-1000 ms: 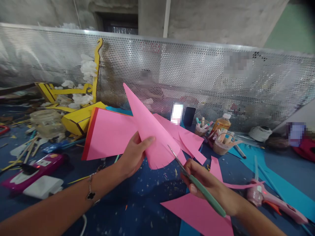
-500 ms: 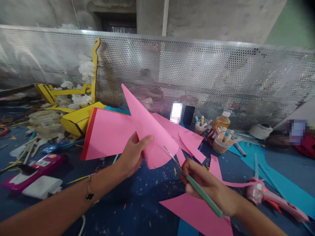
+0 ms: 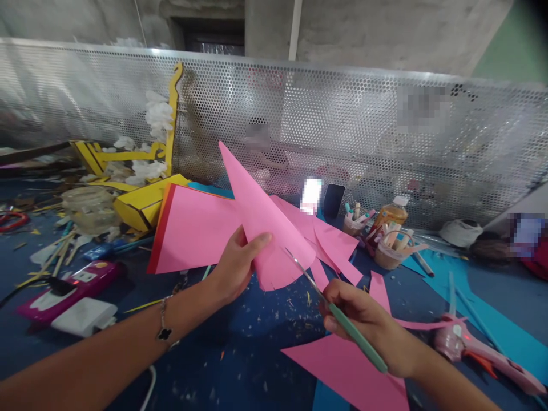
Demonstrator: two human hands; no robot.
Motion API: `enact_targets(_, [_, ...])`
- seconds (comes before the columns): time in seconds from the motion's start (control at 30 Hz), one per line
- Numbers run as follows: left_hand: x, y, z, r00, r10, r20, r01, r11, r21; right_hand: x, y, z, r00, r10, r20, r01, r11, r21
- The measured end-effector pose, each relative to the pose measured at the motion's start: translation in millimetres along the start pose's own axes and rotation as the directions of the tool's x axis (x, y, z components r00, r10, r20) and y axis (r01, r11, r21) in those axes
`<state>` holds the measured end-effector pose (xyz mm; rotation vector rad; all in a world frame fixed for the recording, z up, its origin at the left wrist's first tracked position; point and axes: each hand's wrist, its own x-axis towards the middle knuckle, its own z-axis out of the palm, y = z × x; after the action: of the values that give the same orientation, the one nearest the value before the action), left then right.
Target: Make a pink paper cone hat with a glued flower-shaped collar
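A pink paper cone [image 3: 274, 228] points up and to the left, and its wide rim faces down and right. Short slits show along its lower rim. My left hand [image 3: 240, 257] grips the cone at its lower left side, thumb on the outer face. In my right hand [image 3: 355, 314] are green-handled scissors [image 3: 359, 339], seen nearly edge-on. Their slim metal tip lies in front of the cone's right side, close to its rim; whether it touches the paper I cannot tell. Below my right hand a pink paper sheet [image 3: 342, 371] lies on the table.
Stacked pink and red sheets [image 3: 192, 228] lie behind my left hand. On the left are a purple power strip [image 3: 81, 285], a glass jar [image 3: 88, 208] and a yellow structure [image 3: 141, 200]. To the right are a pink glue gun [image 3: 492, 348], a marker basket [image 3: 389, 251] and blue paper [image 3: 514, 325].
The whole view has shifted slightly, so things sit a little further right. The cone remains in my left hand and the scissors in my right, nearly in the same pose.
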<state>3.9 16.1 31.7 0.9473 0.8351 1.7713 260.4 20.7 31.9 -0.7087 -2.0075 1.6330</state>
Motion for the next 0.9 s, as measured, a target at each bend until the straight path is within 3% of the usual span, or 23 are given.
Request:
enact_targets(0.47, [0.0, -1.8, -4.1, 0.998, 0.013, 0.054, -0.013, 1.000, -0.002, 1.7, -6.6, 2.5, 1.000, -0.021, 0.000, 0.021, 1.000, -0.018])
enact_targets(0.73, [0.3, -0.1, -1.5, 0.993, -0.008, 0.119, 0.012, 0.999, -0.037, 1.5, -7.0, 1.3, 0.999, 0.007, -0.049, -0.013, 0.992, -0.127])
enact_targets(0.9, [0.5, -4.6, -4.4, 0.994, -0.055, 0.093, 0.058, 0.998, -0.036, 2.6, -6.2, 2.4, 0.997, 0.039, -0.061, -0.050, 0.978, -0.204])
